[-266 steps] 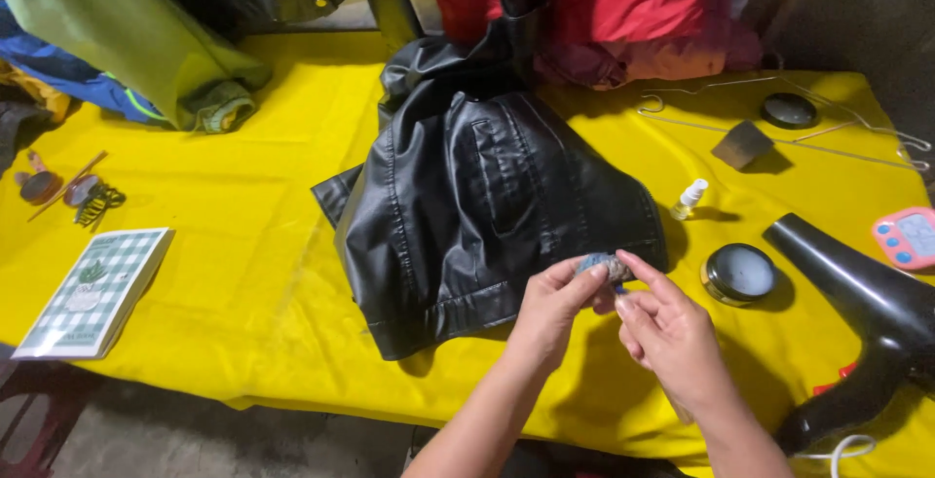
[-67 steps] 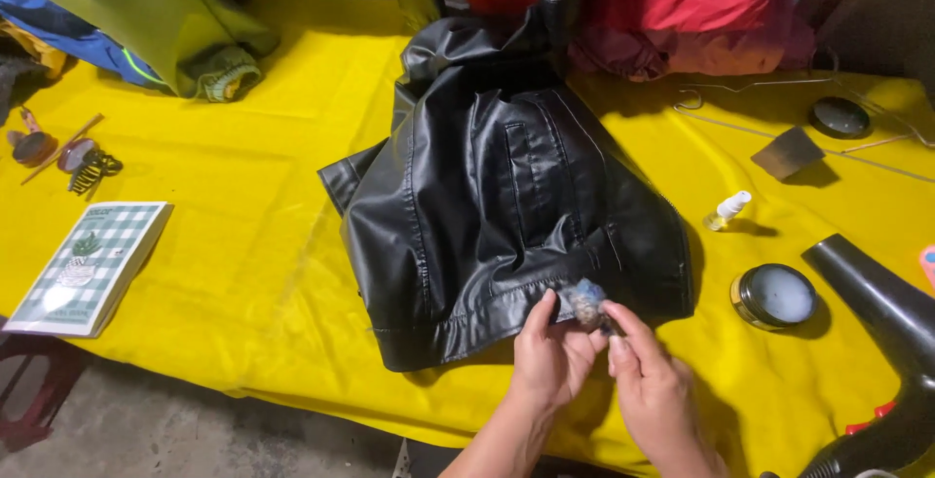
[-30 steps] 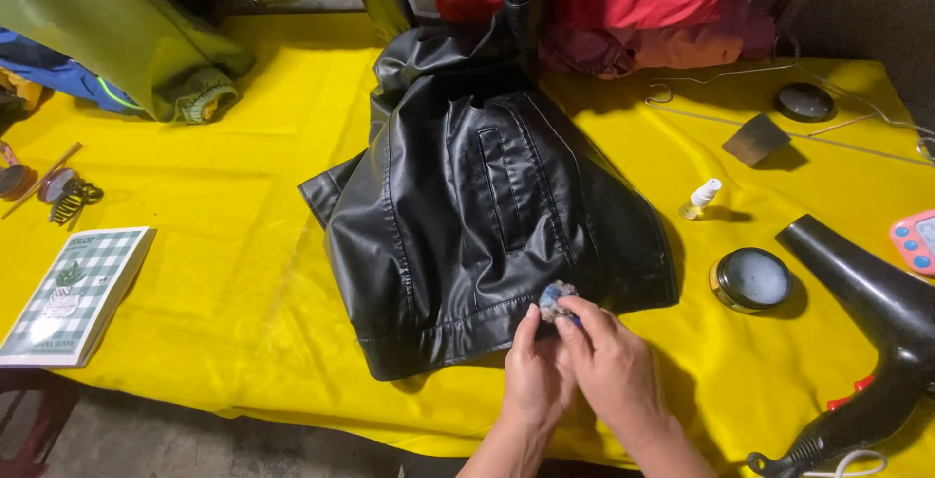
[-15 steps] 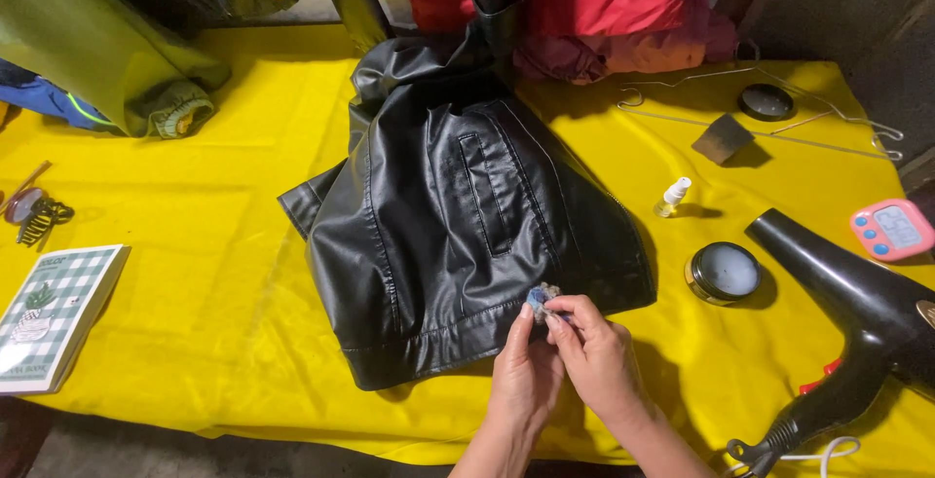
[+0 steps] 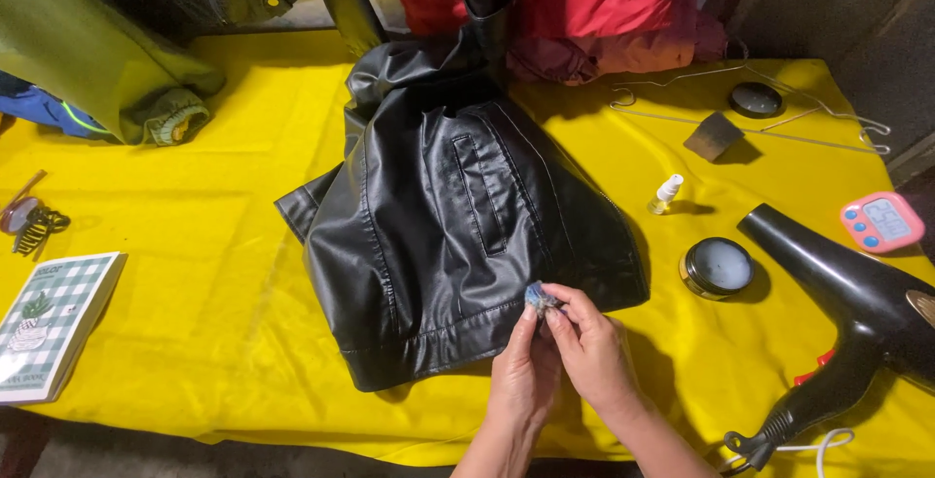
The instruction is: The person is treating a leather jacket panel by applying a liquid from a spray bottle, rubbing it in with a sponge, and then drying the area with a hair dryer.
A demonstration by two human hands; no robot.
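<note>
A checked notebook (image 5: 51, 327) lies at the near left. Mid-table, the black leather jacket (image 5: 448, 215) is spread flat on the yellow cloth (image 5: 195, 244). At its near hem the left hand (image 5: 524, 381) and right hand (image 5: 594, 347) press together, pinching a small bluish wad (image 5: 539, 296). The work looks barely started. An open tin (image 5: 718, 267) and a black hair dryer (image 5: 847, 293) wait on the right.
</note>
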